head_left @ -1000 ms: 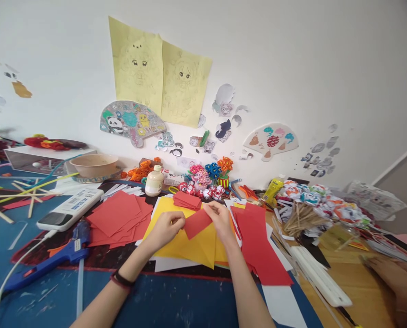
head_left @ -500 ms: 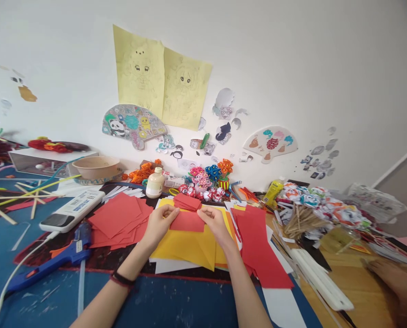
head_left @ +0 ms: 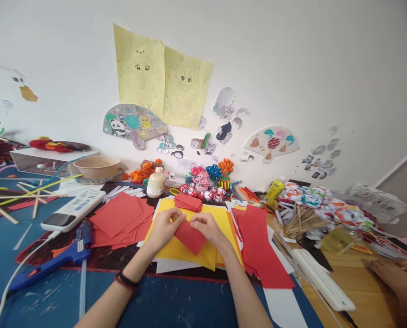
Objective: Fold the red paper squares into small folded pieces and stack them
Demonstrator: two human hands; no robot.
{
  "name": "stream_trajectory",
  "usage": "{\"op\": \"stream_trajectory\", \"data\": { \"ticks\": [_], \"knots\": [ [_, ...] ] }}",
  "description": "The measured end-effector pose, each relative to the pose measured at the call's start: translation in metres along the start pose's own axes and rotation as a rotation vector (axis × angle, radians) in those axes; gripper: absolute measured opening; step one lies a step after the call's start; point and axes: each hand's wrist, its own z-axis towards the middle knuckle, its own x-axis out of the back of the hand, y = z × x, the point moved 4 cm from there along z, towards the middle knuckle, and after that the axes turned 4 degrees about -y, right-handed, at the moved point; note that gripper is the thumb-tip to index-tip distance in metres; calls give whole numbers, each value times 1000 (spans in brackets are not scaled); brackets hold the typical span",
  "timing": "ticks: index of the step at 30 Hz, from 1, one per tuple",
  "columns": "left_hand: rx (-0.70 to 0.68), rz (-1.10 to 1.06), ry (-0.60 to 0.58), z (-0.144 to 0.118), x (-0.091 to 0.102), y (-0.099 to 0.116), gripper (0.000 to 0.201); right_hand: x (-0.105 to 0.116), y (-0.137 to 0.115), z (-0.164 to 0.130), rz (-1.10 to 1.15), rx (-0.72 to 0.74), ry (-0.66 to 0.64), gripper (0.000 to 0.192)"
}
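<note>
My left hand (head_left: 165,226) and my right hand (head_left: 206,226) both pinch a small red paper piece (head_left: 190,238), held as a downward-pointing fold over the yellow sheets (head_left: 186,248). A small stack of folded red pieces (head_left: 188,202) lies just beyond my hands. A pile of red paper squares (head_left: 121,218) lies to the left, long red strips (head_left: 260,246) to the right.
A blue glue gun (head_left: 58,258), a white remote-like device (head_left: 74,208), a glue bottle (head_left: 155,182), a bowl (head_left: 97,166) and sticks (head_left: 302,221) crowd the table. Another person's hand (head_left: 398,282) rests at the lower right. Paper flowers (head_left: 212,175) stand by the wall.
The red piece went from held flat between my hands to a pointed fold turned downward; my hands moved closer together and slightly toward me.
</note>
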Motion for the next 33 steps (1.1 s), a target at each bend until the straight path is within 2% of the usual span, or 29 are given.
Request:
{"op": "stream_trajectory", "data": {
  "ticks": [2,5,7,10,12,14,18,20,24,27,29,33],
  "knots": [
    [36,-27,133,2,22,-9,30,7,5,-2,36,-47,-11,13],
    [178,-214,501,0,61,-30,33,18,12,-5,61,-101,29,17],
    [193,-316,567,0,70,-36,36,21,13,-5,84,-86,80,21],
    [196,-436,456,3,57,-31,37,11,9,-2,176,-60,48,30],
    [206,-556,366,3,38,-23,37,-1,3,0,239,-49,0,50],
    [280,-609,329,1,20,-19,40,-10,-4,1,270,-7,-27,64],
    [385,-570,215,-2,-4,-17,42,-12,-13,2,302,60,33,67],
    [349,-455,130,-1,-7,-16,40,-8,-14,1,310,65,71,64],
    [85,-145,66,1,3,-1,43,4,-13,0,283,43,142,57],
    [-51,-60,-75,1,5,12,45,9,-13,-2,252,14,142,55],
    [-80,-69,-135,0,6,16,40,10,-15,-3,241,10,117,54],
    [-52,-117,-135,1,8,14,33,10,-19,-6,240,2,101,52]
  ]
}}
